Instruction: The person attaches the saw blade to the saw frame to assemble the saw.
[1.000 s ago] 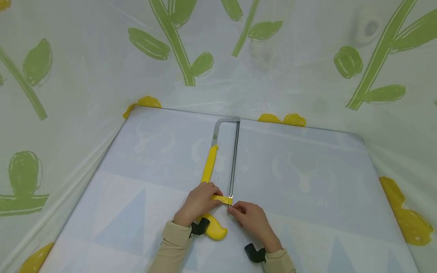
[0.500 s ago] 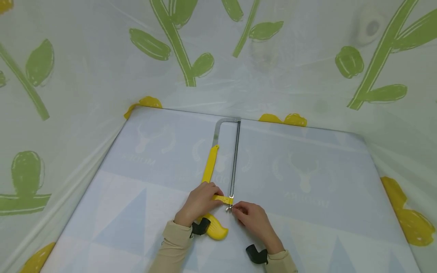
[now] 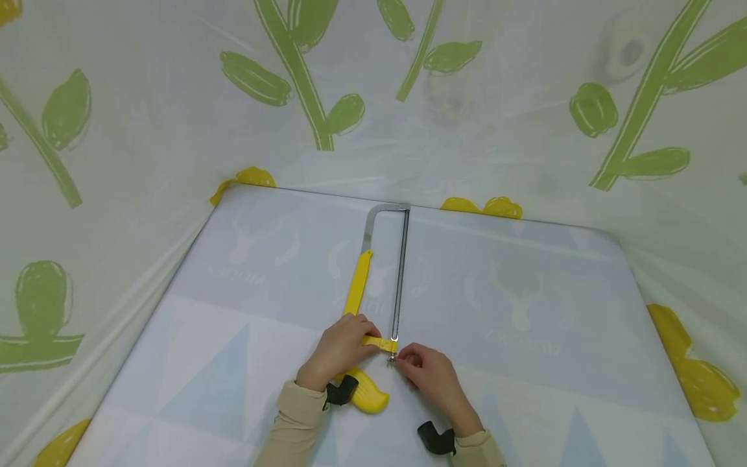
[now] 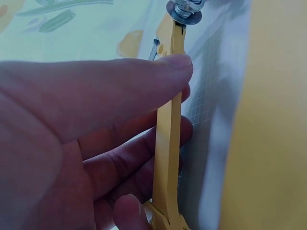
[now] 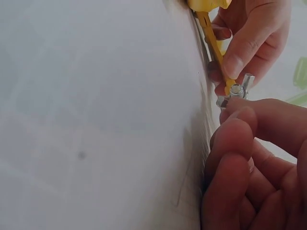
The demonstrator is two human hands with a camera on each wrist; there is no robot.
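Observation:
A hacksaw [image 3: 358, 282] with a yellow frame and silver front bow lies on the table, its bow toward the far edge. My left hand [image 3: 338, 350] grips the yellow rear arm of the frame, thumb on one side and fingers behind it in the left wrist view. The saw's curved yellow handle [image 3: 370, 394] shows below that wrist. At the blade's near end sits a metal wing nut [image 5: 248, 82] on a threaded stud, with a round washer [image 4: 191, 19] beside it. My right hand [image 3: 434, 373] pinches the wing nut between thumb and forefinger, other fingers curled.
The table cover [image 3: 543, 389] has pale blue and white triangles and grey deer-head prints. A white curtain [image 3: 496, 143] with green stems and yellow flowers hangs right behind the table and along both sides.
The wing nut has turned: hidden by the right fingertips at first, then showing its wings spread, now at another angle. The right fingers shifted slightly around it; the left hand stays in place.

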